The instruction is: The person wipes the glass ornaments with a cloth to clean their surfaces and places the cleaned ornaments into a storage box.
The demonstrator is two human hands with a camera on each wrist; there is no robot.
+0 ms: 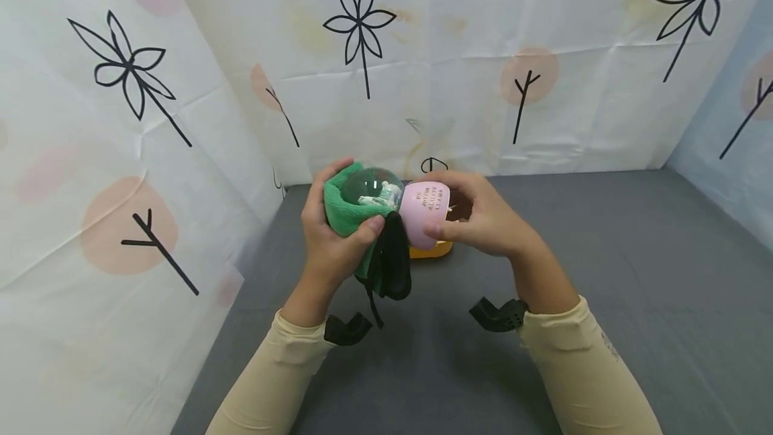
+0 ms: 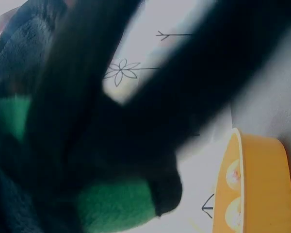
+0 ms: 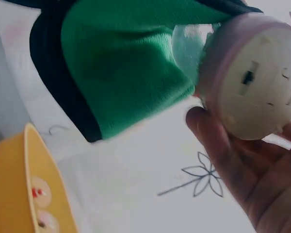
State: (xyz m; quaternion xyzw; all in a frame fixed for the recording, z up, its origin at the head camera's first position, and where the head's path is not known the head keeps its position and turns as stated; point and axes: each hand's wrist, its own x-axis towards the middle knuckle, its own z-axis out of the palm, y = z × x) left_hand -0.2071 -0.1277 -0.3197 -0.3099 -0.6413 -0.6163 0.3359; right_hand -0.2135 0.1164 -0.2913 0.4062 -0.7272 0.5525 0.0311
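A snow globe with a clear dome [image 1: 371, 183] and a lettered pink base [image 1: 425, 217] lies sideways between the hands, above the table. My left hand [image 1: 329, 247] grips a green cloth [image 1: 343, 215] with black trim, cupped round the dome. From the right, my right hand [image 1: 489, 217] holds the base between thumb and fingers. In the right wrist view the base's off-white underside [image 3: 262, 85] shows a small black switch. The cloth [image 3: 121, 77] hangs beside it there. Dark blurred straps [image 2: 111, 141] fill much of the left wrist view, hiding the left fingers.
A yellow tray [image 1: 431, 250] stands on the grey table [image 1: 604, 274] behind the hands, partly covered by the globe. Round pale pieces [image 3: 40, 191] with red marks lie inside it. Printed white sheets [image 1: 447, 106] form walls at the back and sides.
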